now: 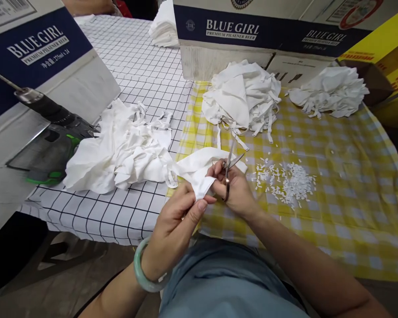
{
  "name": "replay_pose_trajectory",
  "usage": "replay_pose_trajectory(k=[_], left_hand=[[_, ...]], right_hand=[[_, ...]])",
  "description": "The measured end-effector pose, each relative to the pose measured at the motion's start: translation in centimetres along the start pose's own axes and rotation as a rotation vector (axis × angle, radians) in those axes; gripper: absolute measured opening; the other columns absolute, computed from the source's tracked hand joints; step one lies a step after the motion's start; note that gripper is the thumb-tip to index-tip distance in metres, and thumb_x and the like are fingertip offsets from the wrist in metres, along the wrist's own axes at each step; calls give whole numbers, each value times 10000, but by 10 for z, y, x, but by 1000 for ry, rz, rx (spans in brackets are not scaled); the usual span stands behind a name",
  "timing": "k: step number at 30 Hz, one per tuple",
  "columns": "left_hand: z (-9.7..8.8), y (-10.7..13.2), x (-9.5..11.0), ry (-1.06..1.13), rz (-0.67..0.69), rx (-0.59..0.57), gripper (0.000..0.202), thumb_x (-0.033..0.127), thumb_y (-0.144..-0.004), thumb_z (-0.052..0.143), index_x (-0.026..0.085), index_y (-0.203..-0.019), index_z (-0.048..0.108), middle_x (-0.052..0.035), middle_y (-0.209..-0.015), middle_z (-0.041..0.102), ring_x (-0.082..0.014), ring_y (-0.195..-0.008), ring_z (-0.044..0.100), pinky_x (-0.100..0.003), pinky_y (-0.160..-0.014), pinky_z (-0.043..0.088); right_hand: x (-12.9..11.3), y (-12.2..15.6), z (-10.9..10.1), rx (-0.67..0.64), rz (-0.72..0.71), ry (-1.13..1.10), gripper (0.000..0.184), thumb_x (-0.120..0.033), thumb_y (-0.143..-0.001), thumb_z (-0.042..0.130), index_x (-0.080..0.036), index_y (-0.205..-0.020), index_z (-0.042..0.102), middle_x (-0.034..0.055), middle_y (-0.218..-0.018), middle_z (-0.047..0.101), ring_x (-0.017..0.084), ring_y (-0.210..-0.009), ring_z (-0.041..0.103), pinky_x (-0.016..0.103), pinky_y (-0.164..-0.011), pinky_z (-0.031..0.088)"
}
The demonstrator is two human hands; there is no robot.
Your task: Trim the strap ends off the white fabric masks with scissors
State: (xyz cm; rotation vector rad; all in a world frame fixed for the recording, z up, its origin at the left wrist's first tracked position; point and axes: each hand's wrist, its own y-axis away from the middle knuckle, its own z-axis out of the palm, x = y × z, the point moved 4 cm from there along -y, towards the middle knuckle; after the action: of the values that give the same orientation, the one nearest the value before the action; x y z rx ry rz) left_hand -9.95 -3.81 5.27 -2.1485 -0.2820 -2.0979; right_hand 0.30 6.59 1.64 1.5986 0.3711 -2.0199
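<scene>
My left hand (177, 221) pinches the end of a white cloth strip (202, 170) between thumb and fingers. A jade bangle (142, 271) sits on that wrist. My right hand (235, 187) grips a pair of small scissors (230, 165), blades pointing up and slightly apart, right beside the pinched cloth. The strip trails left into a heap of white cloth pieces (122, 148) on the black-grid tablecloth (119, 216).
Two more white cloth heaps (243, 95) (330, 90) lie on the yellow check cloth (351, 198), with small white snippets (290, 181) scattered nearby. A cordless drill (49, 128) rests at left. Blue Girl cartons (252, 31) (36, 48) stand behind and left. Folded white cloths (164, 24) sit far back.
</scene>
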Motion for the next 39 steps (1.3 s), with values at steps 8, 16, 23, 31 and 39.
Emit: replay_pose_trajectory(k=[8, 16, 23, 31, 39], left_hand=[[-12, -16, 2, 48, -252, -181, 336, 405, -955, 482, 188, -935, 738, 13, -608, 366, -118, -539, 337, -262, -487, 283], [2, -22, 18, -133, 206, -8, 260, 235, -955, 494, 196, -820, 713, -81, -1062, 549, -225, -1098, 492, -349, -954, 403], [27, -25, -24, 244, -25, 67, 299, 294, -975, 461, 163, -776, 642, -41, -983, 471, -97, -655, 414, -258, -600, 376], [44, -20, -32, 40, -12, -10, 333, 336, -984, 412, 176, -750, 586, -77, -1009, 463, -198, -922, 495, -294, -721, 438], [50, -19, -31, 18, 8, -74, 331, 273, -1001, 358, 177, -744, 542, -65, -1039, 437, -159, -840, 472, -273, -655, 412]], right_hand=[[9, 15, -4, 29, 18, 84, 292, -218, -682, 724, -225, -775, 447, -34, -772, 542, 117, -679, 507, 260, -640, 431], [16, 17, 5, -72, 91, 1, 327, -303, -706, 727, -231, -791, 420, -48, -734, 491, 105, -618, 464, 246, -596, 411], [1, 40, -29, -165, -35, 638, 299, -400, -771, 703, -203, -883, 509, 27, -868, 539, 177, -788, 499, 315, -720, 428], [-20, 51, -47, -170, -176, 1148, 444, -567, -676, 751, -195, -643, 512, 14, -641, 555, 176, -673, 469, 338, -703, 344], [-23, 52, -52, -147, -140, 1130, 477, -573, -642, 781, -189, -576, 505, 4, -579, 541, 155, -617, 468, 315, -677, 343]])
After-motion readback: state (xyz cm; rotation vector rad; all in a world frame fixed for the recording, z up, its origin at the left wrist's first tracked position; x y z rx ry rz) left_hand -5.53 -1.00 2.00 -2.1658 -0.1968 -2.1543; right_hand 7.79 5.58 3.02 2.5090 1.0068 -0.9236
